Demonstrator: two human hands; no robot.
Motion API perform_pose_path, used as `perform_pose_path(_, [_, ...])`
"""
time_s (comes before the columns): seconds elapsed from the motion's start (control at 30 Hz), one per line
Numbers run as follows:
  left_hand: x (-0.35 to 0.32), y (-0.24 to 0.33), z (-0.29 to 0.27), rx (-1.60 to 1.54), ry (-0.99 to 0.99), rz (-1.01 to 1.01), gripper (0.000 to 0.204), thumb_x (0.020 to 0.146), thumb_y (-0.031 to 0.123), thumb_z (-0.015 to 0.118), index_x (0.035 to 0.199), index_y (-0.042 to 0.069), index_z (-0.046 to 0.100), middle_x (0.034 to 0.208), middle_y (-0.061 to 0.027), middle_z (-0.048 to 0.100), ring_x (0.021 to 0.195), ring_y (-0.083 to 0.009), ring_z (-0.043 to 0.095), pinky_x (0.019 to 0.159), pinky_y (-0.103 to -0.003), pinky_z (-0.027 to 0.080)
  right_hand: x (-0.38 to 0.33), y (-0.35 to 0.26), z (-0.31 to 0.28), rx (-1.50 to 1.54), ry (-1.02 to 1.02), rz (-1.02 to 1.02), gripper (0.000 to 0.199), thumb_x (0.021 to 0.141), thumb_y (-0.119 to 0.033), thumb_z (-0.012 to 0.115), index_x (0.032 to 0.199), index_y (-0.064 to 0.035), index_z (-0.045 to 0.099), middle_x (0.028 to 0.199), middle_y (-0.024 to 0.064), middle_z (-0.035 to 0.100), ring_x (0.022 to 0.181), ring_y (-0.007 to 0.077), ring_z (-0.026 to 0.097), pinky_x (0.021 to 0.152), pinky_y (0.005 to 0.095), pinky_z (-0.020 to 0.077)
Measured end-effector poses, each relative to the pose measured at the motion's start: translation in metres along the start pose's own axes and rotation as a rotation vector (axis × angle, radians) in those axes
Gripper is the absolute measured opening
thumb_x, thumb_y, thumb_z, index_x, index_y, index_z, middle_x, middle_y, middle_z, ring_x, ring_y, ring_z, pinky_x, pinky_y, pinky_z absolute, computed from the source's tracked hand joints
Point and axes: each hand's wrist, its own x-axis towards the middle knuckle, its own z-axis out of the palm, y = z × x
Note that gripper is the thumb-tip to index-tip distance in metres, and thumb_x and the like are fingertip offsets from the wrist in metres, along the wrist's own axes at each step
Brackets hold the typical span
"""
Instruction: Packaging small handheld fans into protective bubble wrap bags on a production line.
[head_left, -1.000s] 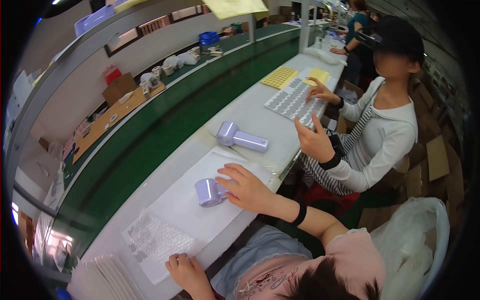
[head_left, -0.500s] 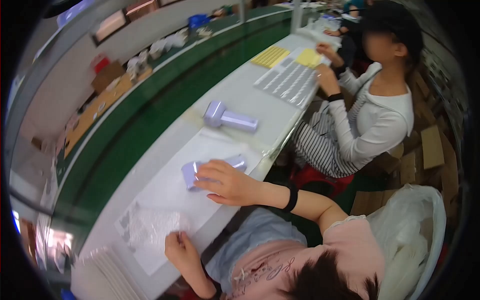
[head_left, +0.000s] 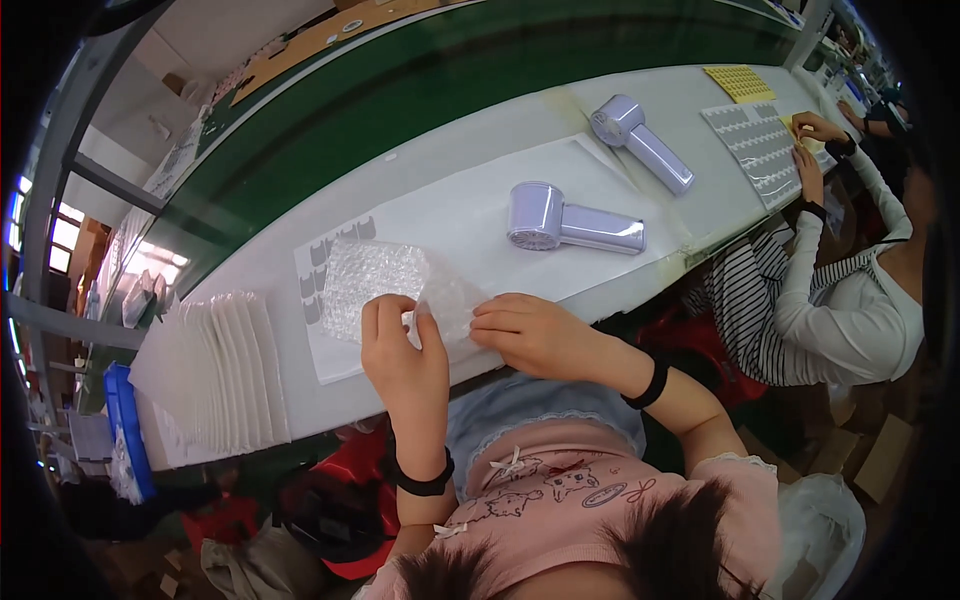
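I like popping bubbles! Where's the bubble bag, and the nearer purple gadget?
bubble bag (head_left: pixel 375 285), head view, on its bubbly middle.
nearer purple gadget (head_left: pixel 570 222), head view, where round head meets handle.

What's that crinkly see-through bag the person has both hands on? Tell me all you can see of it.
The bubble-wrap bag is clear plastic covered in small air bubbles, roughly square and slightly crumpled. It lies flat on a white sheet near the front edge of the workbench. The left hand pinches its near edge, and the right hand touches its right corner. It looks empty. The nearer lilac handheld device lies apart from it, to the right.
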Motion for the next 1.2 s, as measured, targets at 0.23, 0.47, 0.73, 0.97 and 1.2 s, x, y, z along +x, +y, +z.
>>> perform_pose_path(0.23, [-0.004,-0.010,0.011,-0.128,-0.132,-0.125,0.010,0.076,-0.001,0.057,0.084,-0.004,0.052,0.087,-0.0150,0.056,0.075,-0.0274,0.057,0.064,-0.033,0.050,-0.005,0.022,-0.071,-0.404,0.348,0.258,0.043,0.066,-0.005,0.065,0.108,-0.0003,0.055,0.105,0.0113,0.056,0.105,0.0335,0.049,0.091,0.0403,0.0404])
perform_pose_path(0.47, [-0.007,-0.018,0.019,-0.163,-0.137,-0.092,0.012,0.076,0.000,0.058,0.087,-0.005,0.054,0.104,-0.0177,0.055,0.088,-0.0256,0.059,0.071,-0.033,0.054,-0.024,0.042,-0.081,-0.513,0.091,0.660,0.051,0.063,-0.012,0.072,0.110,-0.0008,0.055,0.101,0.0119,0.058,0.098,0.0295,0.052,0.083,0.0353,0.0428])
perform_pose_path(0.73, [-0.004,-0.019,0.014,-0.313,-0.155,-0.235,0.011,0.080,0.000,0.053,0.086,-0.009,0.051,0.108,-0.0194,0.053,0.086,-0.0257,0.059,0.068,-0.032,0.053,-0.014,-0.004,-0.080,0.198,0.167,0.608,0.052,0.059,-0.013,0.075,0.107,-0.0011,0.058,0.093,0.0119,0.059,0.085,0.0252,0.056,0.075,0.0313,0.0441])
perform_pose_path(0.97, [0.000,-0.020,0.007,-0.381,-0.164,-0.322,0.007,0.083,0.000,0.050,0.084,-0.007,0.050,0.107,-0.0200,0.054,0.079,-0.0232,0.058,0.062,-0.027,0.048,-0.001,-0.003,-0.053,-0.033,-0.052,0.493,0.052,0.059,-0.016,0.075,0.106,-0.0022,0.059,0.092,0.0097,0.060,0.083,0.0258,0.055,0.075,0.0324,0.0452])
perform_pose_path(1.2, [-0.008,0.006,0.005,-0.234,-0.191,-0.132,0.014,0.082,0.003,0.054,0.092,-0.004,0.047,0.115,-0.0256,0.046,0.087,-0.0344,0.054,0.073,-0.035,0.045,0.010,0.001,-0.056,-0.237,-0.074,0.387,0.050,0.060,-0.018,0.074,0.106,-0.0042,0.059,0.084,0.0078,0.058,0.078,0.0258,0.054,0.070,0.0354,0.0444])
